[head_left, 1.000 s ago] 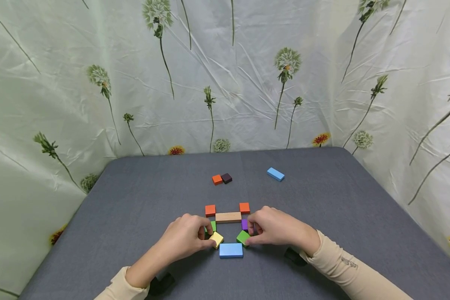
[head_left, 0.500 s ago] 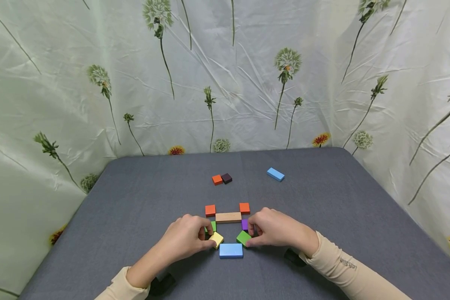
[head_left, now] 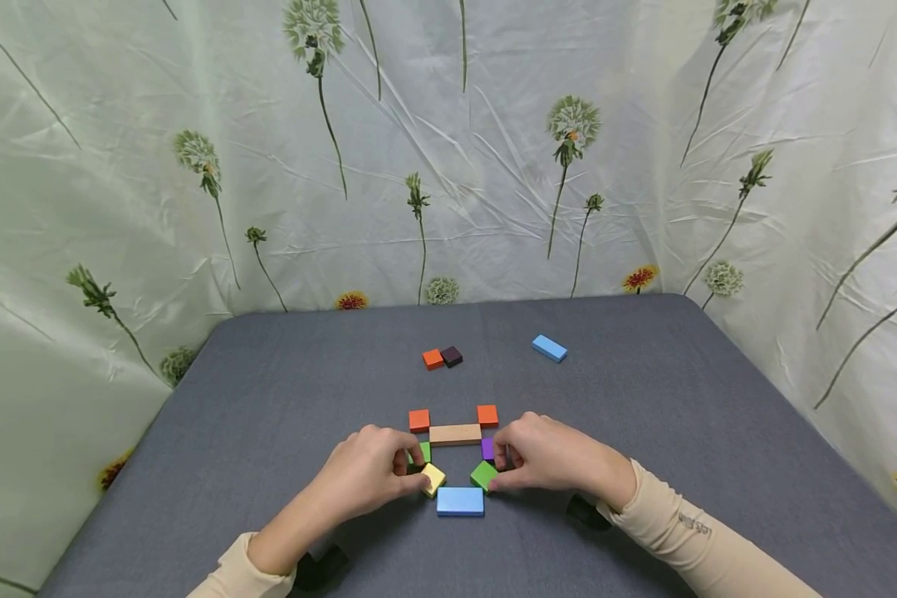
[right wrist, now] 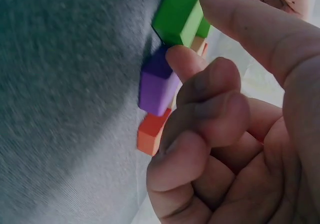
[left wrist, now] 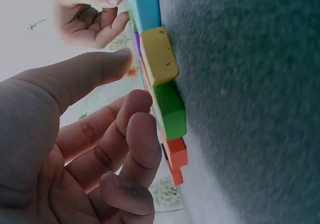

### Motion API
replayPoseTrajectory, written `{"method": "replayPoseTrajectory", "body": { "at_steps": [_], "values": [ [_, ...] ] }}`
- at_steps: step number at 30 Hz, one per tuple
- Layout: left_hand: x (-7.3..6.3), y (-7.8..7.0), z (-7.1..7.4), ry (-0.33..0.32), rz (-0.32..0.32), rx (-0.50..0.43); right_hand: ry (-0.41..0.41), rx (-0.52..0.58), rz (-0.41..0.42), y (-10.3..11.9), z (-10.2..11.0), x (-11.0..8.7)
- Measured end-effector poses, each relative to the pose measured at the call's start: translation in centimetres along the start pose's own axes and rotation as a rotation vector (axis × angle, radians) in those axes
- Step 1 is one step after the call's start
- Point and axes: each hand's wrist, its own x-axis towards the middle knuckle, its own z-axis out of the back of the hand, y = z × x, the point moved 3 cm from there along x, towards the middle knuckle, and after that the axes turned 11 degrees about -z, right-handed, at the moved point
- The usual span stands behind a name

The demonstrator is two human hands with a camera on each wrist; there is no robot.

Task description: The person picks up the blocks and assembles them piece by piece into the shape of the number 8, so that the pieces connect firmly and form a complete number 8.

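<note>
1. Left hand (head_left: 374,468): fingers loosely bent, parted from thumb, nothing gripped; thumb at yellow block (head_left: 436,477), fingertips beside left green block (head_left: 425,451); exact contact uncertain.
2. Right hand (head_left: 549,453): fingers bent, nothing enclosed; thumb at right green block (head_left: 482,473), index fingertip at purple block (head_left: 487,449).
3. Location of those four: paired flanks between tan bar (head_left: 455,435), far side, and wide blue block (head_left: 460,502), near side; yellow and right green askew, corners toward blue.
4. Step in hand, by judgement: trueing both flanks; best with light, matched fingertip pressure, kept low, blue undisturbed.
5. Edges: left orange block (head_left: 419,421) and right orange block (head_left: 487,416) near fingers, probably easily nudged.
6. Room: gray tablecloth (head_left: 284,399) outward of both hands, probably the safest withdrawal; slim blue block (head_left: 549,348) well beyond.
</note>
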Motion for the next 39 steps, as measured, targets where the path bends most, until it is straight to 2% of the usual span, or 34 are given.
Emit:
{"method": "replayPoseTrajectory", "body": {
  "at_steps": [8,13,23,33,39],
  "values": [
    [0.6,1.2,1.5,-0.087,0.070,0.030,-0.043,0.012,0.013,-0.3,1.3,1.0],
    [1.6,2.7,1.9,-0.099,0.095,0.058,-0.076,0.001,0.036,-0.6,2.3,2.5],
    [3.6,5.3,2.0,-0.046,0.055,0.011,-0.145,-0.048,-0.028,-1.6,4.0,6.5],
    [4.7,6.2,1.5,0.009,0.077,-0.029,-0.158,-0.100,-0.093,-1.1,4.9,10.1],
    [5.0,6.3,1.4,0.015,0.080,-0.046,-0.162,-0.141,-0.119,-0.4,4.6,12.0]
  ]
}}
